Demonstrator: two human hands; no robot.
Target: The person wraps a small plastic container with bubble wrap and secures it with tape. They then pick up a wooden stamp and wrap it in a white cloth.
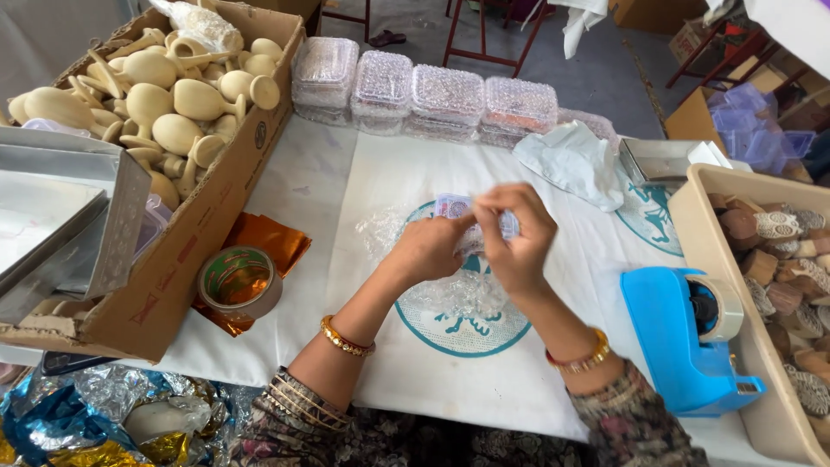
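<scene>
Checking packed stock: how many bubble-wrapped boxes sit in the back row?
4, side by side along the table's far edge: first, second, third, fourth. More may be hidden behind.

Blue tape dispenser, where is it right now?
Head view: the blue plastic tape dispenser sits on the table's right side, against the beige bin, just right of the right hand.

A cardboard box (186, 251) of pale wooden rattles (177, 95) is sitting at ten o'clock on the counter (303, 186), with a roll of brown tape (239, 281) lying on copper foil (272, 242) at its lower edge. Four bubble-wrapped packs (424, 95) are lining up at twelve o'clock. A blue tape dispenser (683, 342) is standing at four o'clock, touching a beige bin (700, 216) of carved wooden blocks (782, 259).
</scene>
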